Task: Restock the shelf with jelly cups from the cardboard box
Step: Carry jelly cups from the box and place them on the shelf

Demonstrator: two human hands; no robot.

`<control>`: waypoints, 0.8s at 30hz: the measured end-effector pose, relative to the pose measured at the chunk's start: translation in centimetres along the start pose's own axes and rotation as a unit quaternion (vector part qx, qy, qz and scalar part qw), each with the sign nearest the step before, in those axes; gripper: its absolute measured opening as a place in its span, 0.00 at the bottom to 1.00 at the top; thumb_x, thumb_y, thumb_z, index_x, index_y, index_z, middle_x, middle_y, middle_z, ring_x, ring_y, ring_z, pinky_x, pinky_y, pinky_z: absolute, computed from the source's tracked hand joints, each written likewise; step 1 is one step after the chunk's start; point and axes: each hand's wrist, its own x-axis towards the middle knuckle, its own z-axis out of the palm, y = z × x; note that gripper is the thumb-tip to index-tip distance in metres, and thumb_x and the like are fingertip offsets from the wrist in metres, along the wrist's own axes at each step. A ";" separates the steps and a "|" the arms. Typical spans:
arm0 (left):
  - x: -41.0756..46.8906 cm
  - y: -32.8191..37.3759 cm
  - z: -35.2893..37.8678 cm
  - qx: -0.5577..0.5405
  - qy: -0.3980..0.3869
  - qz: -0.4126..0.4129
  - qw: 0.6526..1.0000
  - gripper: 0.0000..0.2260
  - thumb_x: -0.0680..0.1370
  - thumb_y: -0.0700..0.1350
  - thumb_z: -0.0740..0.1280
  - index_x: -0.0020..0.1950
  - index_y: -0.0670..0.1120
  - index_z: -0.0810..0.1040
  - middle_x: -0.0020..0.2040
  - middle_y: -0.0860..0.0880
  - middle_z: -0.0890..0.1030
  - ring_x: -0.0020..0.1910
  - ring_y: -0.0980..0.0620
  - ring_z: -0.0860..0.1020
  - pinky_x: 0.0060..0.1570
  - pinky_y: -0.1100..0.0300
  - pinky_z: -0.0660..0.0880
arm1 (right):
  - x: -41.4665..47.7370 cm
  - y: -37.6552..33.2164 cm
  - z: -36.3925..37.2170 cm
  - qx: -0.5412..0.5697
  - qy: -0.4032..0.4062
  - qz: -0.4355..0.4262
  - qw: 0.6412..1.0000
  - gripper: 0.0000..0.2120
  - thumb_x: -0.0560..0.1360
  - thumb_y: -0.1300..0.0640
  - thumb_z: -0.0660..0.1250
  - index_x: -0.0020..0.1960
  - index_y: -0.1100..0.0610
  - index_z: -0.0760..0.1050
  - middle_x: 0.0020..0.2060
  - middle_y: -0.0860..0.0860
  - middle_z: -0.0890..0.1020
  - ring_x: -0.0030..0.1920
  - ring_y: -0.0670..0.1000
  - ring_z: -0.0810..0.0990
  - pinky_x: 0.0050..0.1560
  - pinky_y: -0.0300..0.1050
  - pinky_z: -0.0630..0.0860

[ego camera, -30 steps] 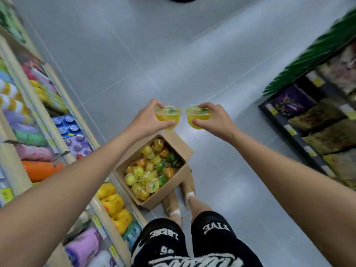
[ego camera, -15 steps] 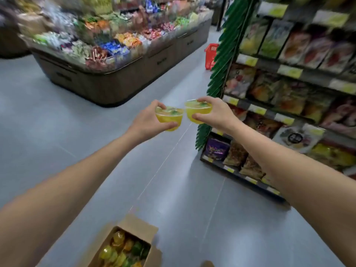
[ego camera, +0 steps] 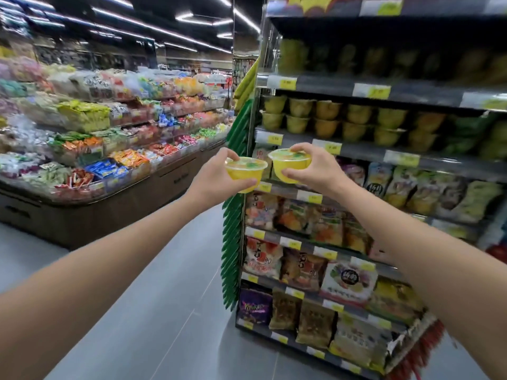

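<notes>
My left hand [ego camera: 216, 176] grips a yellow jelly cup [ego camera: 245, 171] from the side, thumb under it and fingers on its lid. My right hand [ego camera: 315, 168] grips a second yellow jelly cup [ego camera: 288, 164] the same way. Both cups are upright, side by side and close together, held in the air in front of the left end of the dark shelf unit [ego camera: 356, 149]. On that shelf, just above my hands, stand rows of stacked yellow, orange and green jelly cups [ego camera: 329, 119]. The cardboard box is out of view.
Below the cup shelf, several shelves carry snack bags [ego camera: 301, 267]. A green leaf-like trim [ego camera: 233, 242] runs down the shelf unit's left end. To the left, across a grey aisle floor [ego camera: 164, 311], stands a tiered candy island [ego camera: 109, 149].
My view has swung up from the box on the floor to the shelf. Both hands kept hold of their cups and now sit in front of the jelly cup shelf.
</notes>
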 end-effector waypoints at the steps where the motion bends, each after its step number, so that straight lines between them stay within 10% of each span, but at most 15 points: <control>1: 0.9 0.9 0.6 -0.006 0.006 0.007 1.000 0.22 0.72 0.53 0.74 0.58 0.48 0.68 0.53 0.49 0.75 0.50 0.48 0.74 0.44 0.54 0.70 | 0.4 0.4 -1.1 0.003 0.004 -0.002 1.000 0.26 0.68 0.48 0.74 0.64 0.51 0.72 0.59 0.53 0.75 0.56 0.54 0.77 0.54 0.48 0.76; 7: 5.9 5.4 3.3 -0.029 0.045 0.031 0.998 0.22 0.72 0.54 0.73 0.59 0.48 0.68 0.54 0.50 0.73 0.49 0.50 0.72 0.43 0.56 0.67 | 3.4 3.0 -6.2 -0.014 0.046 -0.012 0.999 0.25 0.70 0.50 0.74 0.65 0.51 0.71 0.56 0.53 0.72 0.51 0.51 0.74 0.36 0.30 0.70; 24: 28.1 9.2 5.7 -0.014 0.126 0.143 0.982 0.25 0.71 0.55 0.73 0.61 0.48 0.69 0.54 0.51 0.73 0.52 0.49 0.73 0.49 0.54 0.73 | 19.8 8.1 -13.3 -0.060 0.205 -0.043 0.976 0.26 0.69 0.48 0.74 0.65 0.52 0.72 0.57 0.54 0.74 0.53 0.50 0.72 0.49 0.39 0.69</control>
